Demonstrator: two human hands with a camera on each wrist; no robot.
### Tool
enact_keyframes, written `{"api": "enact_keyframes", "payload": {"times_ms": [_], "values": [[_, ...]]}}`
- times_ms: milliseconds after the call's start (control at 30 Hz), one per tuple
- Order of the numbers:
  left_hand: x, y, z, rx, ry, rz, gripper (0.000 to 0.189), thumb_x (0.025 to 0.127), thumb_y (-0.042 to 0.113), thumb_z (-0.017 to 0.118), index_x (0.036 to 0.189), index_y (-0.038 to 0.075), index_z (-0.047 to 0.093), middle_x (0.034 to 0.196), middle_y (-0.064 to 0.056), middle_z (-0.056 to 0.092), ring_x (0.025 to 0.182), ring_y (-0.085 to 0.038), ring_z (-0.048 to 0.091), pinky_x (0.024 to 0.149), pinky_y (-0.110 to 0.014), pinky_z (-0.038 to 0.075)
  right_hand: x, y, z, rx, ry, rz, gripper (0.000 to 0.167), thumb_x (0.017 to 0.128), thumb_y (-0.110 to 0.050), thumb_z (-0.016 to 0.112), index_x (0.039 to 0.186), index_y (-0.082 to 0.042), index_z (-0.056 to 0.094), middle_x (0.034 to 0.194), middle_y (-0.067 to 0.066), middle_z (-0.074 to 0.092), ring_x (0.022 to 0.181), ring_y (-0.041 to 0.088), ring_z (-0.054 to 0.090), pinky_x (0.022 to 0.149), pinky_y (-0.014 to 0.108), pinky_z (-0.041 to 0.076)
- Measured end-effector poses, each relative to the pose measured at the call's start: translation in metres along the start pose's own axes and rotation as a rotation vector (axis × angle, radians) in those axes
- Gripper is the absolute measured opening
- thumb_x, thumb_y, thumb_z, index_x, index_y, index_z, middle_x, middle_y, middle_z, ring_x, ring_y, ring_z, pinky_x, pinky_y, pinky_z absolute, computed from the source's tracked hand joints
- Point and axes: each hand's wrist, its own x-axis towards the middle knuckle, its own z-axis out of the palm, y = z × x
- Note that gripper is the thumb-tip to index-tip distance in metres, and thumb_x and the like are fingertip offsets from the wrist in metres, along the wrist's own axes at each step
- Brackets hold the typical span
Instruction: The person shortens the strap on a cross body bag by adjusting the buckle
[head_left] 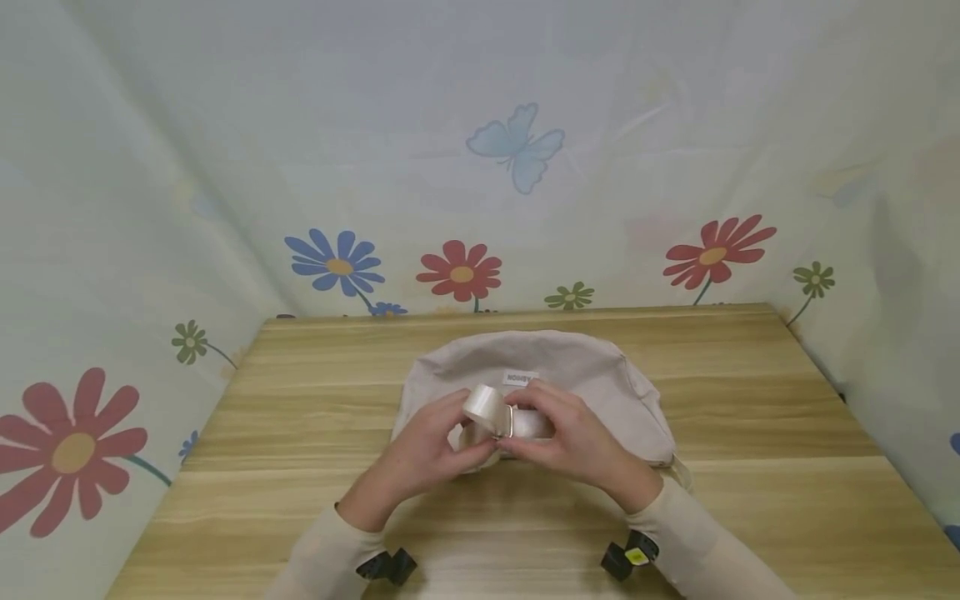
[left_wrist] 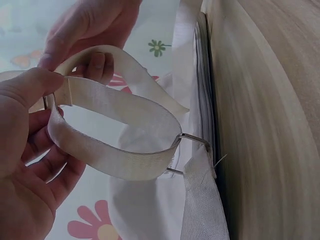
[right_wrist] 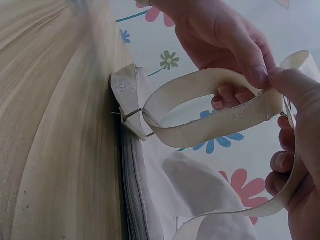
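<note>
A pale beige fabric bag (head_left: 585, 367) with a small label (head_left: 519, 378) lies on the wooden table. Its webbing strap (left_wrist: 125, 160) is raised in a loop in front of it. My left hand (head_left: 427, 437) pinches the strap beside a metal slider buckle (head_left: 511, 422), thumb on top. From the other side, my right hand (head_left: 581, 437) pinches the strap at the same buckle, and the two thumbs nearly meet. Lower down, the loop runs through a metal ring (right_wrist: 132, 115) at the bag's end. A further length of strap curls up above the left fingers.
The wooden table (head_left: 750, 500) reaches back to a pale curtain (head_left: 375, 100) printed with flowers and a butterfly. Curtain also hangs along the left and right sides. A dark zipper edge (right_wrist: 131, 185) of the bag faces the table front.
</note>
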Motion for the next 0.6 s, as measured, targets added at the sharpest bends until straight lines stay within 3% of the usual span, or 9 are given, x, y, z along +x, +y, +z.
{"api": "enact_keyframes", "payload": {"times_ms": [400, 600], "values": [[0.0, 0.0, -0.001, 0.029, -0.007, 0.048, 0.035, 0.088, 0.011, 0.089, 0.118, 0.01, 0.07, 0.104, 0.0, 0.072, 0.088, -0.01, 0.061, 0.078, -0.024, 0.055, -0.001, 0.006, -0.002, -0.046, -0.03, -0.069, 0.044, 0.082, -0.016, 0.095, 0.119, -0.01, 0.074, 0.111, 0.003, 0.077, 0.097, 0.015, 0.07, 0.082, 0.028, 0.059], [-0.002, -0.005, -0.003, 0.045, -0.017, 0.096, 0.027, 0.089, 0.012, 0.088, 0.106, 0.013, 0.067, 0.095, 0.004, 0.065, 0.088, -0.009, 0.058, 0.078, -0.022, 0.052, -0.002, 0.01, -0.004, -0.068, 0.012, -0.175, 0.04, 0.081, -0.019, 0.096, 0.114, -0.009, 0.074, 0.104, 0.002, 0.077, 0.088, 0.013, 0.069, 0.078, 0.021, 0.056]]}}
